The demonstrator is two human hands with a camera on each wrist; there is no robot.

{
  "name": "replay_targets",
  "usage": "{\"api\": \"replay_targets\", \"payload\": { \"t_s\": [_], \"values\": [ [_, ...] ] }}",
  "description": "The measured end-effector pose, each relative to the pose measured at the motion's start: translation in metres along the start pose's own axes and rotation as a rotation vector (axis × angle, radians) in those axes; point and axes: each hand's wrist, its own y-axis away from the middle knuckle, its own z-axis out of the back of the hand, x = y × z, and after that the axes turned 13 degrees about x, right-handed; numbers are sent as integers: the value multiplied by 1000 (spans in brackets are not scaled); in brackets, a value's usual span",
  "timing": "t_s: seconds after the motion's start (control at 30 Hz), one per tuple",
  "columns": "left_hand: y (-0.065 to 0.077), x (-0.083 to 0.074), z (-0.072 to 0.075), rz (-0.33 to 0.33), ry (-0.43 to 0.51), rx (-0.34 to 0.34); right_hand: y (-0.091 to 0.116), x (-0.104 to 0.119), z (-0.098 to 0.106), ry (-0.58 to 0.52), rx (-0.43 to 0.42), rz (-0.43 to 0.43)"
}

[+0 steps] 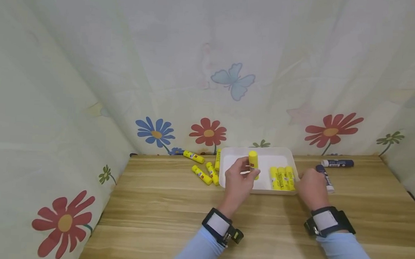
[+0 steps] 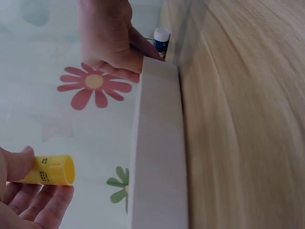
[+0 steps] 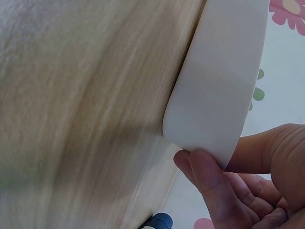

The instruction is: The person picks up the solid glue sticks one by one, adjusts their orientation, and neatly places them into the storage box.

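Observation:
A yellow glue stick (image 1: pixel 253 160) stands upright in my left hand (image 1: pixel 239 181), pinched between thumb and fingers above the white tray (image 1: pixel 257 191). In the left wrist view, the end of that glue stick (image 2: pixel 56 170) points away from the palm. My right hand (image 1: pixel 312 188) grips the tray's right end; the right wrist view has its thumb and fingers (image 3: pixel 209 179) pinching the tray wall (image 3: pixel 217 81). Inside the tray, several yellow glue sticks (image 1: pixel 281 178) lie side by side at the right.
Left of the tray, several yellow glue sticks (image 1: pixel 201 175) lie loose on the wooden table (image 1: pixel 154 209). Two dark blue and white glue sticks (image 1: pixel 337 163) lie to the right, one of them close to my right hand. A flowered curtain (image 1: pixel 181 85) hangs behind the table.

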Motion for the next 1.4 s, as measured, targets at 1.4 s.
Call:
{"api": "replay_targets", "payload": {
  "t_s": [1.4],
  "values": [
    [-15, 36, -58, 365, -285, 178, 1, 5, 2, 1, 15, -27]
  ]
}}
